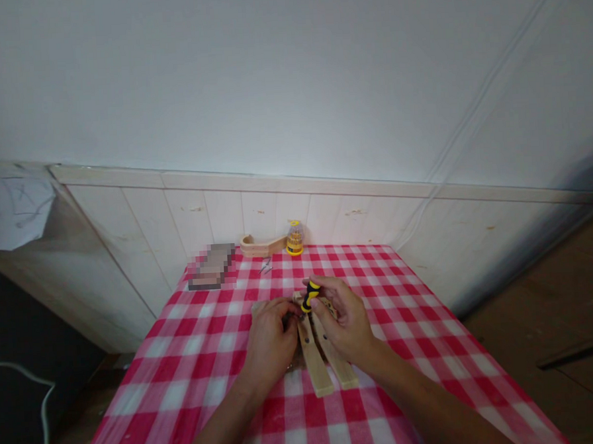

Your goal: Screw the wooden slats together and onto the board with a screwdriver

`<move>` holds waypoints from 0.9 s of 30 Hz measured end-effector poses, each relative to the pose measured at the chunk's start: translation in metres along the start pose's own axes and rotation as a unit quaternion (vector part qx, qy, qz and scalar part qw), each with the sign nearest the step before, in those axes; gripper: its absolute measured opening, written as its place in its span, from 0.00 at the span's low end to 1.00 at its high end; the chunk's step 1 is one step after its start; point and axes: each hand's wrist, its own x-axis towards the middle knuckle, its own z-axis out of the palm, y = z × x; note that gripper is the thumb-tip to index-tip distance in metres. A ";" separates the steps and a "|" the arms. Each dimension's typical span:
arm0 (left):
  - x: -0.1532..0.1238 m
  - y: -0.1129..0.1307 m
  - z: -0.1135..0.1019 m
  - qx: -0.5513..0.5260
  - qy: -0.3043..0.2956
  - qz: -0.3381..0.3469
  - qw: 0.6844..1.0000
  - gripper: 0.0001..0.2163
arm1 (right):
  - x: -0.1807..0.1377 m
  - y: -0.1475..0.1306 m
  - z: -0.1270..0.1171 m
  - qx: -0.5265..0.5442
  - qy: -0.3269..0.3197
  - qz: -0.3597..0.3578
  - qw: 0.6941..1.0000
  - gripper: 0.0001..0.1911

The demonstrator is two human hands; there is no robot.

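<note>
My right hand (344, 320) is closed round a small screwdriver with a black and yellow handle (309, 295), held tilted over two pale wooden slats (318, 365) that lie side by side on the red and white checked tablecloth (194, 360). My left hand (270, 336) rests beside them with its fingers pinched at the near slat's upper end, close to the screwdriver tip. What the fingers pinch is too small to make out. Dark screw holes show on the slats.
At the table's far edge against the panelled wall lie a curved wooden piece (260, 245), a yellow holder of screwdriver bits (294, 239), a blurred grey block (210, 266) and a few small metal parts (266, 266). A white cable (16, 369) trails on the floor at left.
</note>
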 end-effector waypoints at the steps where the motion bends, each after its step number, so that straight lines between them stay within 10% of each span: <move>1: 0.000 0.000 0.000 -0.001 0.000 -0.002 1.000 0.11 | 0.000 0.001 0.000 0.003 0.004 0.001 1.000 0.17; 27: 0.000 0.001 -0.001 0.000 -0.009 -0.003 1.000 0.11 | 0.007 -0.003 0.003 -0.031 0.057 -0.023 0.998 0.16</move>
